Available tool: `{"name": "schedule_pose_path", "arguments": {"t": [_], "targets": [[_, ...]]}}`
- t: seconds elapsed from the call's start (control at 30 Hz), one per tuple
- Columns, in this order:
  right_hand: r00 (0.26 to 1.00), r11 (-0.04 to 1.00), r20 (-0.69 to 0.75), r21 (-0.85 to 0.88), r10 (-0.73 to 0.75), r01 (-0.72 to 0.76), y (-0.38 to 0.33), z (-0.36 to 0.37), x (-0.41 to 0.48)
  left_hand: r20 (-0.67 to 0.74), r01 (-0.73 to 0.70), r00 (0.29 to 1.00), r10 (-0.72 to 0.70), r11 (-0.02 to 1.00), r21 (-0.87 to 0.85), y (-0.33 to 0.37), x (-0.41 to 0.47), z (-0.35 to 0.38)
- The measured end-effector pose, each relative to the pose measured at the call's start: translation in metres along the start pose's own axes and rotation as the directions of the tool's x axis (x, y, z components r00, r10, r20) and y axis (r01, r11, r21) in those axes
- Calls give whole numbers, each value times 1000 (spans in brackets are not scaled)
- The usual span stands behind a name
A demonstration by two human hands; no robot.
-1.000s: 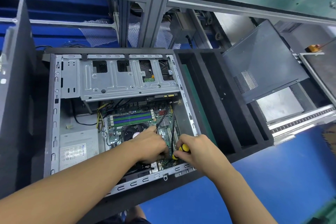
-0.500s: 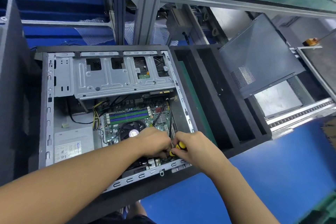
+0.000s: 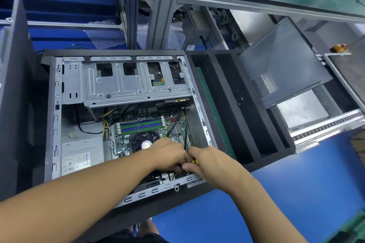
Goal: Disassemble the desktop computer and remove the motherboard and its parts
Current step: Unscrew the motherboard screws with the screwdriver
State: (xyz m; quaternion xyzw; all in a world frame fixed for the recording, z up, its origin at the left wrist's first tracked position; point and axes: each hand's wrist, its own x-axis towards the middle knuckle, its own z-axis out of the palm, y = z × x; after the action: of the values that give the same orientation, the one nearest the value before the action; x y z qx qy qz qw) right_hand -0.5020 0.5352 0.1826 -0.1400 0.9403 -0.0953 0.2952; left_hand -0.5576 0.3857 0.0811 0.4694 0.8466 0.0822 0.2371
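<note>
Head view: right hand (image 3: 214, 163) grips a yellow-handled screwdriver (image 3: 195, 162) at the motherboard (image 3: 138, 126) near edge, probably loosening a screw, while left hand (image 3: 167, 154) curls beside it, seemingly steadying, its grasp hidden.

Bare forearms (image 3: 83, 189), left hand (image 3: 167, 154), right hand (image 3: 209, 162) (dark clothing (image 3: 122, 238) below)

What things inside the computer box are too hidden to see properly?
Head view only.
Screwdriver: only a bit of yellow handle shows; the right hand covers the rest, tip included.
Whatever the left hand touches: its own fingers hide it.
Fan: its near part sits behind the left hand.
Power supply label: print too small to read.
</note>
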Motion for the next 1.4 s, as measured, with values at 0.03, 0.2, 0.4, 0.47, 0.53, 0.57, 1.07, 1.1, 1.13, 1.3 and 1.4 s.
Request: {"name": "schedule_pose_path", "arguments": {"t": [0.03, 0.2, 0.4, 0.47, 0.53, 0.57, 1.07, 1.1, 1.13, 1.3, 1.4], "targets": [[1000, 1000, -1, 28, 0, 0, -2, 0, -1, 8, 17, 1000, -17, 1000, 3, 0, 0, 0], [987, 997, -152, 65, 47, -37, -6, -5, -5, 0, 44, 999, -44, 996, -83, -1, -1, -1], [950, 980, -300, -145, 86, -134, -8, -5, -1, -22, -41, 999, 41, 999, -24, -1, -1, 1], [941, 931, -303, -277, 150, -237, -3, -8, -3, -40, -62, 997, 61, 998, -22, -3, -1, 0], [947, 903, -284, -353, 147, -246, -1, -9, -4, -63, -67, 996, 65, 997, -24, -3, 0, 0], [952, 902, -268, -356, 150, -242, -1, -9, -4, -62, -72, 996, 70, 997, -18, -2, 0, 0], [982, 946, -93, -266, 165, -184, -13, -15, -4, -16, 12, 1000, -12, 999, 41, 1, 1, -1], [981, 946, -89, -264, 170, -188, -13, -15, -4, -23, 11, 1000, -10, 999, 48, 1, 1, 0], [981, 947, -86, -259, 175, -192, -12, -14, -4, -30, 7, 1000, -5, 999, 54, 0, 2, 1], [972, 950, -90, -212, 215, -230, -18, -14, -2, -49, -24, 998, 26, 999, 32, -2, 1, 3], [973, 965, -77, -130, 219, -227, -22, -16, -3, -57, -20, 998, 20, 1000, -9, -2, 0, 2]]}}
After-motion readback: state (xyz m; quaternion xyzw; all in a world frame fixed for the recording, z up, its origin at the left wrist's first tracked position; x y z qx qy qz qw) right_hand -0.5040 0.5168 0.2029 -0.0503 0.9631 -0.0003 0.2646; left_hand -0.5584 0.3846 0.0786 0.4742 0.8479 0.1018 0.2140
